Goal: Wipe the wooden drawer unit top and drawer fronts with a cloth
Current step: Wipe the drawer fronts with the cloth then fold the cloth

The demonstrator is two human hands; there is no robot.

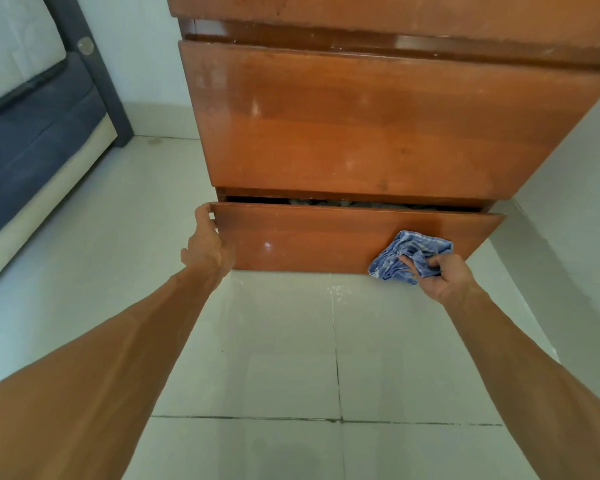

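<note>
Presently: left hand (207,245) at the left end of the lowest drawer front (309,237). Its fingers (203,214) are curled round the upper left corner of that board, tips hidden behind the edge, so it has a grip on the drawer. Thumb not clearly made out.

Right hand (445,277) is low on the same front, towards its right end. Fingers are closed on a bunched blue-and-white cloth (413,252); one finger (407,264) lies across the folds. The cloth spreads up and to the left of those fingers and lies against the wood, its lower corner reaching the bottom edge of the board.

The lowest drawer stands slightly out from the drawer unit (291,32). A dark gap runs just above both sets of fingers, with something grey inside, too dim to identify.

Middle drawer front (361,126) is directly above the gap, glossy, with pale smears. Top drawer front (395,12) is further up, cut off by the frame.

Pale floor tiles (291,358) lie below both hands. A dark blue upholstered piece (32,140) sits well off to the left of the left-hand fingers, against the wall.
</note>
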